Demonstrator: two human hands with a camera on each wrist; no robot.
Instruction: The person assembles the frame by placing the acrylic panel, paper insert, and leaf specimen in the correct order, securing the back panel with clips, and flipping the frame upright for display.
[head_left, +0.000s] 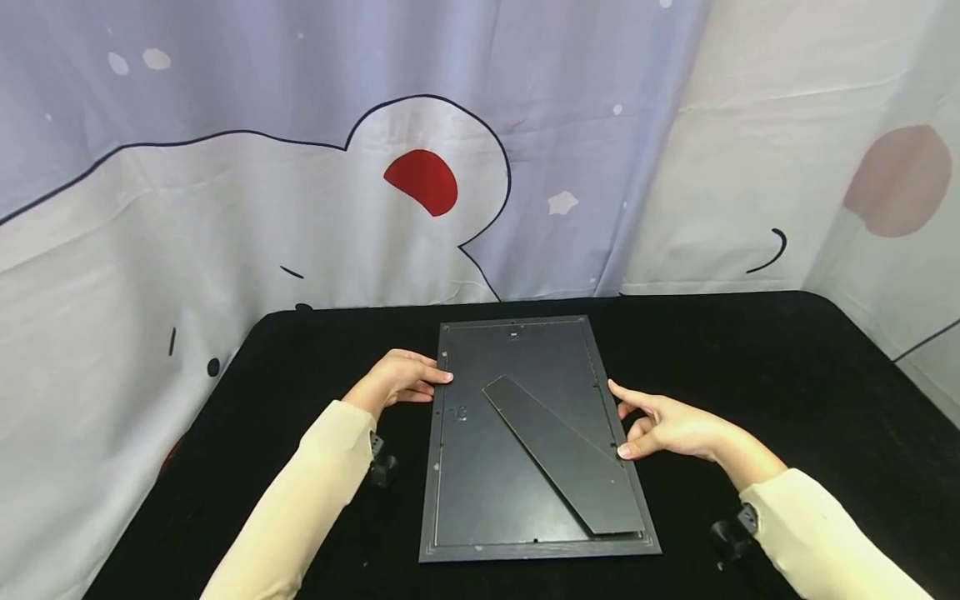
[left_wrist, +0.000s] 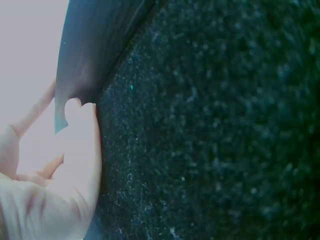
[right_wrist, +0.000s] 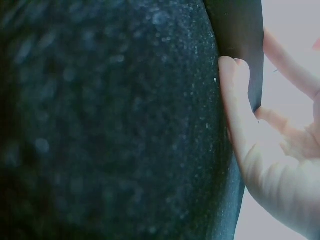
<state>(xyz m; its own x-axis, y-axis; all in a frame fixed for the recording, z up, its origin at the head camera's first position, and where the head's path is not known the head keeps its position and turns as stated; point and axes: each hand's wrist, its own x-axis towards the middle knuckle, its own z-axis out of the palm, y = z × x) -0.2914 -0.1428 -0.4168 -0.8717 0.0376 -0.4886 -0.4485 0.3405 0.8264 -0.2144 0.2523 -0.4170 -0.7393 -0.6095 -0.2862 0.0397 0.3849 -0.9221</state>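
Note:
A dark grey picture frame point(head_left: 517, 467) lies back side up on the black cloth, its long sides running away from me. On its back panel, a slanting easel stand point(head_left: 558, 454) reaches down to the lower right corner. My left hand point(head_left: 401, 379) holds the frame's left edge near the top, thumb over the rim and the other fingers at the side. At the right edge, my right hand point(head_left: 663, 425) grips about halfway down, index finger and thumb at the rim. Both wrist views show fingertips against the frame's side, close to the cloth.
Black cloth point(head_left: 750, 358) covers the table under the frame. Behind it hangs a pale curtain point(head_left: 300, 208) with printed shapes, which continues along the left and right sides. Small dark wrist cameras point(head_left: 382, 467) sit below the cream sleeves point(head_left: 315, 492).

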